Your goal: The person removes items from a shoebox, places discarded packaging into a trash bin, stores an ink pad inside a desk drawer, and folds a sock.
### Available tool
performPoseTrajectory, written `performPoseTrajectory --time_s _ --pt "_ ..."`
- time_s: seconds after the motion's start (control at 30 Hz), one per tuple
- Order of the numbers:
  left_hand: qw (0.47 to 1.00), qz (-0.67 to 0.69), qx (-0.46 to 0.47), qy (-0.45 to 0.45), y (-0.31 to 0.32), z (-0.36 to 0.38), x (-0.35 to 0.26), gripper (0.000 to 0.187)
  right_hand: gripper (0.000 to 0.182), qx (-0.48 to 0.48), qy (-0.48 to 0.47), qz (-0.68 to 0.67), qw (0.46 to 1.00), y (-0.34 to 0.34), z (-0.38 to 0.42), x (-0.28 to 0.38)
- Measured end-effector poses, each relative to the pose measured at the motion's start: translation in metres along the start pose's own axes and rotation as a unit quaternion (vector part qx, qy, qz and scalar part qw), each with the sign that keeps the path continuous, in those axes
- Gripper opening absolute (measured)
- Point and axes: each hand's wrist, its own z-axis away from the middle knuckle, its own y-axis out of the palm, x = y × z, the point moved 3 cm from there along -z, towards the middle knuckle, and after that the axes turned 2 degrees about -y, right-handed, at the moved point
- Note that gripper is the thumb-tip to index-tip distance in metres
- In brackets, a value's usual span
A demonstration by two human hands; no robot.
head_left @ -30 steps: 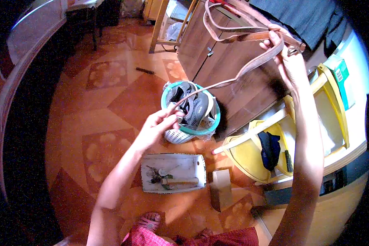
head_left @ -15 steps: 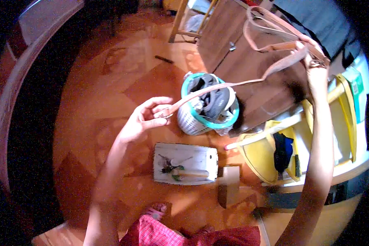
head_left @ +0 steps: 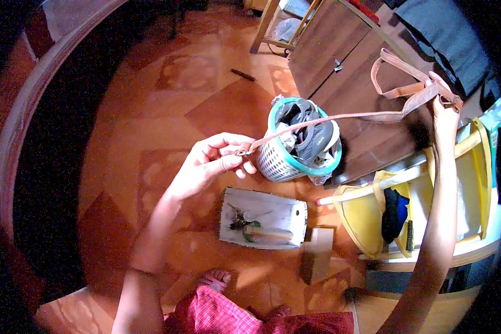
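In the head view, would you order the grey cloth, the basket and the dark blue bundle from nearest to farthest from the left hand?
1. Basket, just right of the left hand.
2. Dark blue bundle, in the yellow rack.
3. Grey cloth, upper right.

Nothing I can read. Small pale mark on the grey shoe (head_left: 317,139) in the white plastic basket with turquoise rim (head_left: 277,161), centre of frame: illegible.
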Motion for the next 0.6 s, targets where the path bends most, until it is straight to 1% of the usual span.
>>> performPoseTrajectory --time_s 0.07,0.1,0.17,0.2,0.23,0.3,0.33,0.37,0.43,0.47,0.5,0.53,0.57,0.6 --pt "0.999 0.026 -0.027 -0.006 -0.003 0.003 0.005 0.027 0.024 0.037 0.064 -0.106 0.992 0.015 0.002 0.003" --pt "0.999 0.024 -0.031 -0.009 -0.007 0.006 0.007 0.027 0.025 0.053 0.121 -0.117 0.984 0.024 0.003 0.008" --pt "0.997 0.066 -0.010 -0.031 -0.012 0.012 0.011 0.030 0.028 0.045 0.045 -0.104 0.993 0.051 0.005 0.020" --pt "0.996 0.077 -0.030 -0.028 -0.014 0.015 0.014 0.030 0.029 0.042 0.050 -0.148 0.987 0.069 0.010 0.028" --pt "0.996 0.075 -0.035 -0.035 -0.019 0.018 0.018 0.030 0.027 0.068 0.111 -0.216 0.968 0.086 0.015 0.032" --pt "0.995 0.072 -0.056 -0.038 -0.032 0.024 0.029 0.030 0.024 0.077 0.162 -0.292 0.939 0.126 0.031 0.038" --pt "0.992 0.056 -0.099 -0.053 -0.039 0.028 0.034 0.030 0.025 0.134 0.170 -0.325 0.921 0.146 0.038 0.041" --pt "0.986 0.068 -0.143 -0.056 -0.045 0.034 0.042 0.029 0.027 0.185 0.175 -0.356 0.899 0.163 0.046 0.045" --pt "0.971 0.041 -0.219 -0.089 -0.067 0.050 0.063 0.026 0.025 0.228 0.262 -0.376 0.859 0.199 0.074 0.045" --pt "0.970 0.044 -0.216 -0.100 -0.077 0.060 0.076 0.026 0.024 0.229 0.298 -0.365 0.852 0.216 0.088 0.045" --pt "0.950 0.036 -0.284 -0.127 -0.093 0.071 0.092 0.024 0.023 0.231 0.332 -0.355 0.843 0.232 0.103 0.044" --pt "0.925 0.001 -0.342 -0.167 -0.106 0.062 0.064 0.022 0.023 0.198 0.369 -0.382 0.824 0.234 0.091 0.046" --pt "0.925 -0.002 -0.338 -0.173 -0.116 0.068 0.074 0.022 0.023 0.185 0.388 -0.396 0.811 0.244 0.103 0.049" --pt "0.910 -0.018 -0.366 -0.192 -0.125 0.076 0.083 0.021 0.030 0.193 0.394 -0.416 0.796 0.251 0.116 0.052"
